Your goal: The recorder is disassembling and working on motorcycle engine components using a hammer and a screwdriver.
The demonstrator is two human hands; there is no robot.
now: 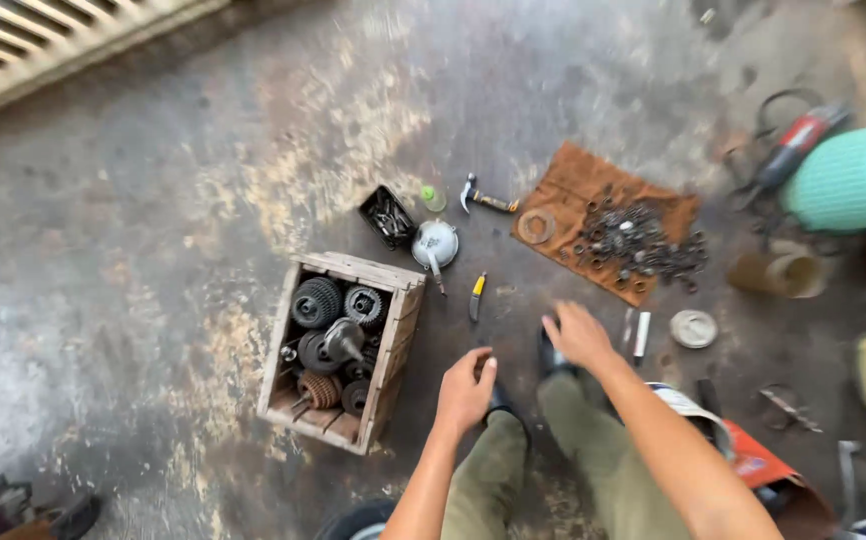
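I am standing on a stained concrete floor (pixel 153 200). A wooden crate (pixel 343 350) of gears is sitting on it by my feet, with a black tray (pixel 386 217), a hammer (pixel 485 199) and a white funnel (pixel 435 244) lying beyond, and a brown cloth (pixel 573 185) carrying metal rings (pixel 638 240).

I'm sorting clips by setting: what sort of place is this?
Probably a mechanic's workshop floor: stained concrete, a wooden crate of gears, a hammer, and a rust-brown cloth heaped with metal rings and small parts.
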